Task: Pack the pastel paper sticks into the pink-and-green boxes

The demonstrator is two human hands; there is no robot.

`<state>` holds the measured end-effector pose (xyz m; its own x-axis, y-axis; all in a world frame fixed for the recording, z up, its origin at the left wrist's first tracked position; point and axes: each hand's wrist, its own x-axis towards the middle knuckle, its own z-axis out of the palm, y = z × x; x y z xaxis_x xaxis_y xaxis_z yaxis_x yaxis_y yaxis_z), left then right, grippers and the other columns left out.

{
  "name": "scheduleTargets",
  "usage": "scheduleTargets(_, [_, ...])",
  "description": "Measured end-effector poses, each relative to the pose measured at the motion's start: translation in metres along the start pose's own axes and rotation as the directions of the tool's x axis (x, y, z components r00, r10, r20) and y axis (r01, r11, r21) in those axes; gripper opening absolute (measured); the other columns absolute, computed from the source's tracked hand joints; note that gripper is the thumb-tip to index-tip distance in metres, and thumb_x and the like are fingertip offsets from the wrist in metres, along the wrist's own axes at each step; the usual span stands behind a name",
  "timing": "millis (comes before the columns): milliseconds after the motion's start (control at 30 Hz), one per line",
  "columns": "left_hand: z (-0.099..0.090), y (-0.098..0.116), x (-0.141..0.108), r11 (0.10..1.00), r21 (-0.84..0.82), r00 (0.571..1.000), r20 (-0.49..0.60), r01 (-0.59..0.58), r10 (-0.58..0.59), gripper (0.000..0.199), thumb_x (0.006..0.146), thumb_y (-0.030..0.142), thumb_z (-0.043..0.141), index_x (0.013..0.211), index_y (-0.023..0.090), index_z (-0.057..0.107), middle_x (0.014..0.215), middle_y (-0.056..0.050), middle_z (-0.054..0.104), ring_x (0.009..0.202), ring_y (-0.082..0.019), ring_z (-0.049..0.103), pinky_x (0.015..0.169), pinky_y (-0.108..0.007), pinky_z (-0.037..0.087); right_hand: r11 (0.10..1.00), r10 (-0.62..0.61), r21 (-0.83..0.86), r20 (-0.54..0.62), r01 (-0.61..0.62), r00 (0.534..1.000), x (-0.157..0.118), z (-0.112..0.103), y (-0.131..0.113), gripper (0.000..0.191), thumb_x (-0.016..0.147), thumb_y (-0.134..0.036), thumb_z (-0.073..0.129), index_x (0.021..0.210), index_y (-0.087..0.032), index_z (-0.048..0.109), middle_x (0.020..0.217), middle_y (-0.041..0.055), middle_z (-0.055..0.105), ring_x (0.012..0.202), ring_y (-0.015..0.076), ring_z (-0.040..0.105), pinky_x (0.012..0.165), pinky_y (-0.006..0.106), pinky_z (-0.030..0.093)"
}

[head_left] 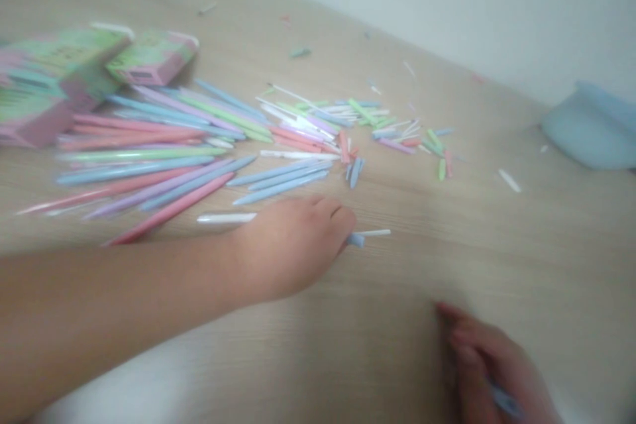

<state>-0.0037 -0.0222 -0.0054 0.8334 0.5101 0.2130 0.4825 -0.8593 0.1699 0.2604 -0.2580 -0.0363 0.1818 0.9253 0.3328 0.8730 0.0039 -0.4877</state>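
Observation:
My left hand reaches low across the wooden table, fingers curled down and closed. A small light blue pen piece pokes out at its fingertips, beside a thin white stick. Partly hidden under this hand is a white pen barrel. Just beyond it lie several light blue pen barrels. My right hand, at the lower right, is blurred, with its thumb and fingers drawn together. Something light blue and pen-like shows inside its grip; the rest is hidden.
Many pastel barrels lie heaped at the left, near pink-and-green boxes. Short coloured pieces and white sticks are scattered across the middle. A light blue pouch-like object sits at the right by the white wall.

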Motion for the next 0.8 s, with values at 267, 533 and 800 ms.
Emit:
scheduleTargets(267, [-0.002, 0.002, -0.001, 0.999, -0.032, 0.999, -0.005, 0.044, -0.044, 0.009, 0.101, 0.022, 0.054, 0.096, 0.019, 0.06, 0.096, -0.007, 0.07, 0.091, -0.029, 0.07, 0.073, -0.04, 0.056, 0.967, -0.251, 0.036, 0.278, 0.251, 0.927, 0.106, 0.038, -0.03, 0.013, 0.105, -0.018, 0.046, 0.11, -0.026, 0.054, 0.123, 0.0115, 0.064, 0.12, 0.0272, 0.062, 0.1, 0.049, 0.056])
scheduleTargets(533, [-0.008, 0.0, -0.002, 0.979, -0.196, 0.991, -0.108, 0.054, -0.077, 0.016, 0.103, 0.022, 0.047, 0.098, 0.019, 0.062, 0.093, -0.007, 0.068, 0.087, -0.027, 0.067, 0.075, -0.041, 0.054, 0.964, -0.262, 0.065, 0.087, 0.257, 0.961, 0.203, 0.09, -0.039, 0.009, 0.099, -0.023, 0.052, 0.106, -0.026, 0.056, 0.102, 0.0081, 0.068, 0.094, 0.0266, 0.065, 0.084, 0.044, 0.056])
scheduleTargets(800, [-0.009, 0.0, 0.001, 0.971, -0.228, 0.99, -0.105, 0.068, -0.094, 0.015, 0.1, 0.019, 0.049, 0.097, 0.019, 0.064, 0.093, -0.007, 0.068, 0.088, -0.027, 0.066, 0.076, -0.041, 0.055, 0.928, -0.176, 0.318, -0.083, 0.194, 0.981, 0.233, 0.103, -0.049, 0.012, 0.104, -0.03, 0.057, 0.116, -0.027, 0.059, 0.103, 0.0054, 0.079, 0.102, 0.0248, 0.075, 0.096, 0.046, 0.056])
